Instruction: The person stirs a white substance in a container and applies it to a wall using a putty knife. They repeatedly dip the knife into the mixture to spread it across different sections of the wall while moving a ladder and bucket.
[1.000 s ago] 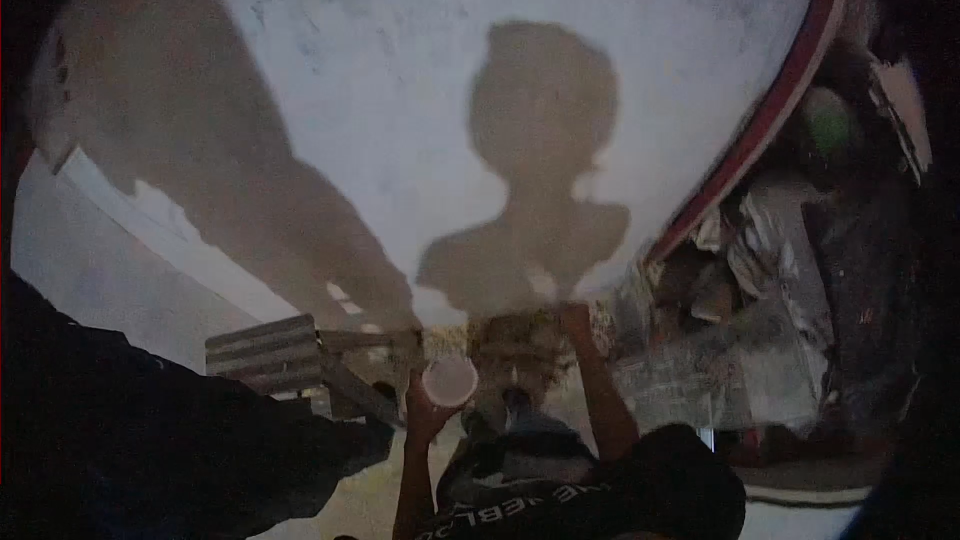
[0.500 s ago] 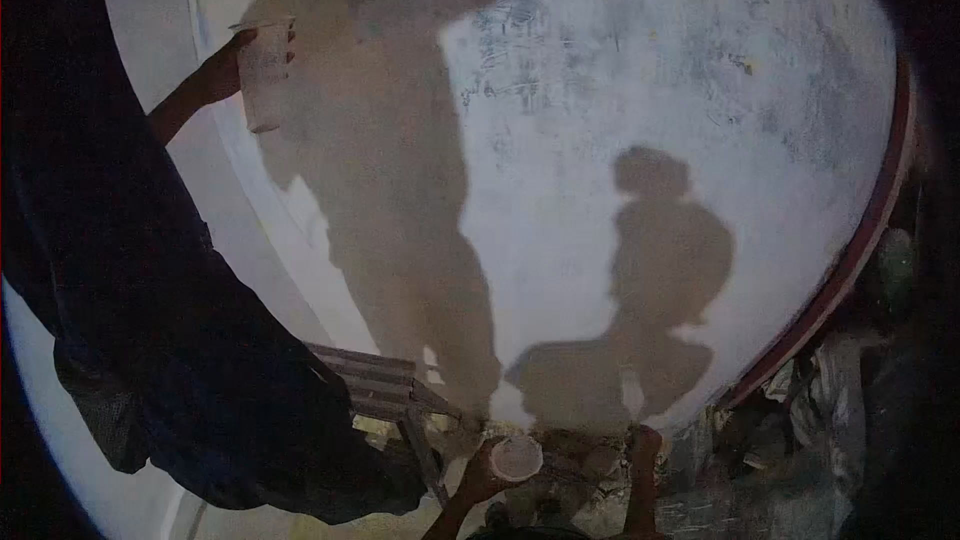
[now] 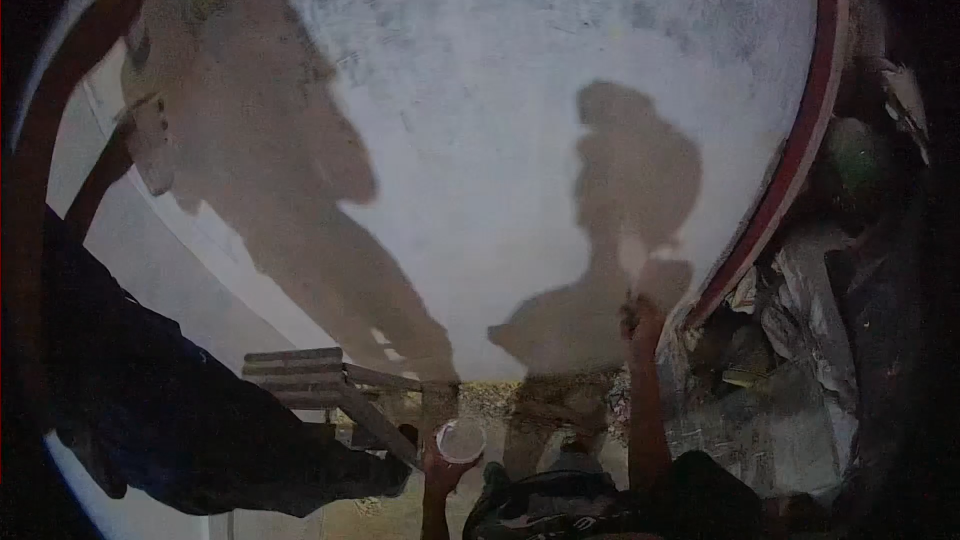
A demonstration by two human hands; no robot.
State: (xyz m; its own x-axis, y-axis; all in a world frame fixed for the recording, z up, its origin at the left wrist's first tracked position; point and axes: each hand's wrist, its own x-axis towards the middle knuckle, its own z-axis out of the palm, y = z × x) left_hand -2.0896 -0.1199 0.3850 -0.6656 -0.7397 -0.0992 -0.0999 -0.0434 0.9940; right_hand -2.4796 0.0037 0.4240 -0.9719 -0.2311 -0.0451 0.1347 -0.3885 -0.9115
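My left hand (image 3: 440, 472) is wrapped around a round white tub (image 3: 461, 441), low in view; its contents are too dim to make out. Higher and to the right, my right hand (image 3: 642, 318) is closed with its fingers drawn together. From it a small pale flat tool (image 3: 634, 258) points up against the whitish wall (image 3: 480, 240); its kind is unclear. Whether the tool touches the wall cannot be told. Shadows of two people fall across the wall.
At left stands another person in dark clothes (image 3: 150, 380), one hand holding a pale container (image 3: 153, 145). A slatted wooden stool (image 3: 293, 368) stands beside them. A red-brown edge (image 3: 800, 155) borders the wall; crumpled sheeting (image 3: 805, 290) lies at right.
My right hand has risen up the wall with the pale tool. My left hand and tub appear further left. The view has shifted, and the other person's raised arm now shows at upper left.
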